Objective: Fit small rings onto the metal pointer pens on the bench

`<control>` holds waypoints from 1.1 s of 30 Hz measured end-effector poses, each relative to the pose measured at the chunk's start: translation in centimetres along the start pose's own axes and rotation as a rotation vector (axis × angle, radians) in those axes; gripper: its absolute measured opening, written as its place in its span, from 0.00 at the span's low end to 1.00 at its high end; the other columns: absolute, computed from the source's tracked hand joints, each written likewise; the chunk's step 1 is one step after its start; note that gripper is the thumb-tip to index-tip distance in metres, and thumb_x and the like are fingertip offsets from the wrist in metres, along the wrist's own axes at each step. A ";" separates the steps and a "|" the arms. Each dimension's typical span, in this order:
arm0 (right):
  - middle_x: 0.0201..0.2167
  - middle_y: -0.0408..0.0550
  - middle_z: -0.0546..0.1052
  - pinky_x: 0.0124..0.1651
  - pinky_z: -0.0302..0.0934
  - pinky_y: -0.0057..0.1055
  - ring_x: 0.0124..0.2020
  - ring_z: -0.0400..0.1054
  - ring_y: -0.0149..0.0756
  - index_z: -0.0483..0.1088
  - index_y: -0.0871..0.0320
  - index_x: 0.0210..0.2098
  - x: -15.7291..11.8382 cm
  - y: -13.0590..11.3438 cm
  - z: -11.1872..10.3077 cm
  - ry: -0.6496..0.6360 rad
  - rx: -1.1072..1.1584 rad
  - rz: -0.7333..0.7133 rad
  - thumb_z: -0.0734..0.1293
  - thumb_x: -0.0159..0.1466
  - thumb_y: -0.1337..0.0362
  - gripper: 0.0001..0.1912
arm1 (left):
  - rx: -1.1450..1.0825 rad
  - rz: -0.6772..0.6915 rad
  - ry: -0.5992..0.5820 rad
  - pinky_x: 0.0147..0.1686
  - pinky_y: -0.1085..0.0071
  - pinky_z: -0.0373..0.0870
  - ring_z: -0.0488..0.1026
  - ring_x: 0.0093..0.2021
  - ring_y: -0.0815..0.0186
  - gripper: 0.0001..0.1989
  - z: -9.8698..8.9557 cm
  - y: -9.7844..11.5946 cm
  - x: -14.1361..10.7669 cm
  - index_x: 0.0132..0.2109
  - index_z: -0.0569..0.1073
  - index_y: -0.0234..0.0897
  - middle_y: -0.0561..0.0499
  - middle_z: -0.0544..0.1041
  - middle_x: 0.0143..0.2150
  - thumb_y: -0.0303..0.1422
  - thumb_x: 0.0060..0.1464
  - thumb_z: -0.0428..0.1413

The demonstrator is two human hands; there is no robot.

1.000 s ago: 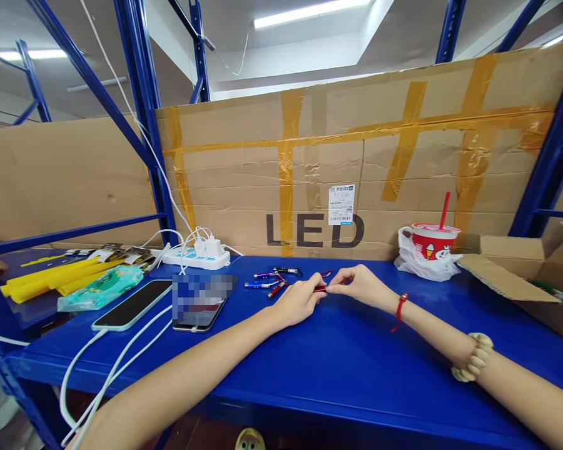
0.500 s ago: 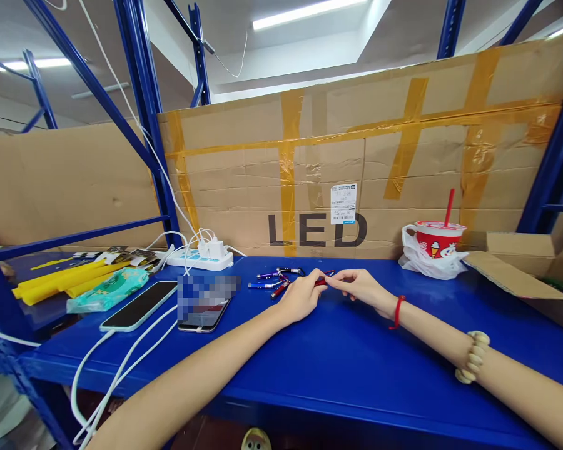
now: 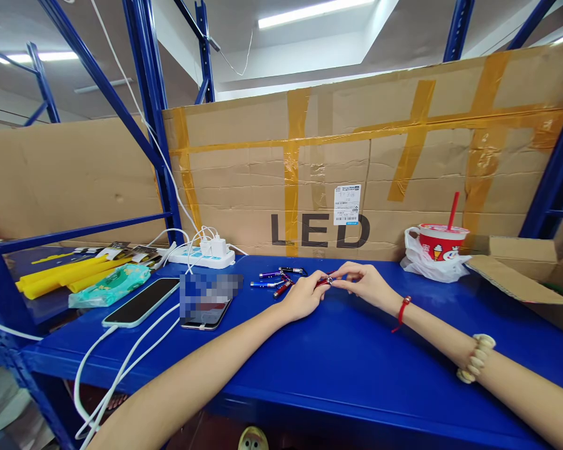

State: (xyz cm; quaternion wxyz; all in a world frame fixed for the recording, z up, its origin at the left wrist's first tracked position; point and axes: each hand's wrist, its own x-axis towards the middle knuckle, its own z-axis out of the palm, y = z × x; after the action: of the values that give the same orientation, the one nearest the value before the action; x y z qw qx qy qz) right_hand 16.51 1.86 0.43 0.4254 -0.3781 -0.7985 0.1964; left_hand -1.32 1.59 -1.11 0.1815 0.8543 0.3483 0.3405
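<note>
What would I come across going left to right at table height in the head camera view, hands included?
Yellow rolls, light-edged phone, dark phone, loose pen-like sticks, left hand, right hand, red-and-white cup, open cardboard box.

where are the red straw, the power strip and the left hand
red straw [image 3: 453, 211]: head view, on the middle of its length above the lid
power strip [image 3: 181, 255]: head view, on the left part of its white body
left hand [image 3: 303, 299]: head view, on the back of the hand
</note>
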 end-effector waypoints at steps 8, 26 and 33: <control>0.27 0.45 0.72 0.26 0.54 0.26 0.22 0.60 0.28 0.74 0.56 0.25 -0.2 0.0 -0.7 0.004 -0.310 -0.196 0.64 0.54 0.48 0.17 | 0.116 0.014 -0.109 0.30 0.75 0.62 0.67 0.28 0.70 0.09 -0.4 0.3 -0.3 0.39 0.65 0.38 0.55 0.69 0.27 0.34 0.57 0.42; 0.16 0.43 0.68 0.21 0.50 0.25 0.18 0.58 0.27 0.73 0.61 0.22 -0.2 -1.3 -0.4 -0.077 -0.146 0.165 0.64 0.50 0.49 0.20 | 0.188 0.041 -0.080 0.29 0.74 0.62 0.69 0.31 0.67 0.06 -0.8 1.1 -0.9 0.41 0.60 0.39 0.53 0.70 0.31 0.34 0.57 0.42; 0.13 0.41 0.64 0.18 0.45 0.24 0.15 0.52 0.23 0.72 0.61 0.22 -0.4 -0.9 -0.4 -0.147 -0.007 0.271 0.62 0.50 0.42 0.25 | 0.213 0.034 -0.049 0.31 0.73 0.63 0.70 0.31 0.66 0.11 -0.8 1.3 -0.9 0.47 0.59 0.41 0.53 0.71 0.30 0.35 0.58 0.42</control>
State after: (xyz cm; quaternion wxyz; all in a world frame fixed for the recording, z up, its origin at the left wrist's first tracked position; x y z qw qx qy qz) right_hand 16.59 0.97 0.98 0.3341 -0.4686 -0.7696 0.2764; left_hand -1.76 0.07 -0.22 0.0922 0.8827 0.3633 0.2836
